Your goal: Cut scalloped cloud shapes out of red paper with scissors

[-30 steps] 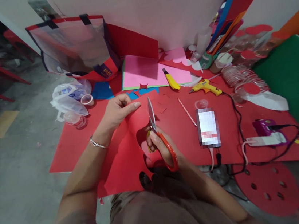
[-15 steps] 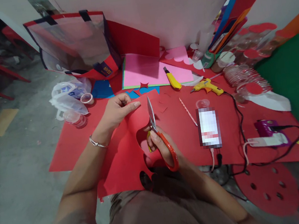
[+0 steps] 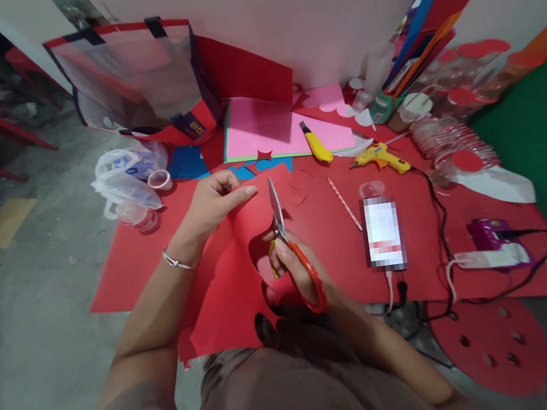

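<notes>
My left hand [image 3: 223, 201] pinches the top of a red paper sheet [image 3: 214, 287], thumb on its face. Curved bites run along the sheet's right edge, and its lower end hangs over my lap. Gripped in my right hand [image 3: 291, 260] is a pair of scissors [image 3: 314, 280] with red and yellow handles. The blades point away from me at the sheet's upper right edge, with the paper beside them. Small red paper scraps [image 3: 298, 195] lie just right of the blades.
Beyond my hands lie pink paper [image 3: 263, 125], a yellow cutter [image 3: 316, 144] and a yellow glue gun [image 3: 382, 158]. A pencil [image 3: 344, 204] and a phone [image 3: 383, 234] with cables are to the right. A bag [image 3: 136, 82] stands at back left; a red stool [image 3: 496, 364] is below.
The view has shifted very slightly. My hands, the paper and the scissors keep nearly the same position.
</notes>
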Tool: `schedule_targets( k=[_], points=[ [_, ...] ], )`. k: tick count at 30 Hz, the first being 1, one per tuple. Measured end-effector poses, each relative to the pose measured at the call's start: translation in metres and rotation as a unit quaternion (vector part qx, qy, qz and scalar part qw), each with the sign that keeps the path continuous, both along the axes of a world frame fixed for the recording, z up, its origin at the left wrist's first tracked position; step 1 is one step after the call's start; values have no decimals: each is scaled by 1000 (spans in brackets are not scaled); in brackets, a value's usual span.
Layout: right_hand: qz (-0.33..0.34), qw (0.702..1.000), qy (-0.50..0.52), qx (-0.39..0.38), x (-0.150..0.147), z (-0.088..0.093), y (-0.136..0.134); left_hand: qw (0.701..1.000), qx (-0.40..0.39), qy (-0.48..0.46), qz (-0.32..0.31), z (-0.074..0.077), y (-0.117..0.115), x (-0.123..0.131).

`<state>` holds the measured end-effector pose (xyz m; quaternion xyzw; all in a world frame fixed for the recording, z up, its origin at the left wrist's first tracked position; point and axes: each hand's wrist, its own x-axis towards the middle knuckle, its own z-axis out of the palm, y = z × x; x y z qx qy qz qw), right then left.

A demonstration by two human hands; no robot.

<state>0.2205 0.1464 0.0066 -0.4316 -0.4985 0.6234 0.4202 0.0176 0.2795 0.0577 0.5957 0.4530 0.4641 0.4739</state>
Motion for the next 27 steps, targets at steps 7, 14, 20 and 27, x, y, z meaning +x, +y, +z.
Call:
schedule_targets(
  k=[7,14,20,27],
  points=[
    [-7,1000,9,15,1,-1,0,1000,-4,-2,-9,-1,0,-1],
    [-2,1000,5,5,2,-1,-1,1000,-7,-6,-9,-1,0,-2],
    [9,1000,2,-16,3,9,-1,1000,-10,-6,-8,1,-1,-1],
    [20,999,3,-27,4,12,-4,1000,-5,-1,-8,0,-2,-4]
  ],
)
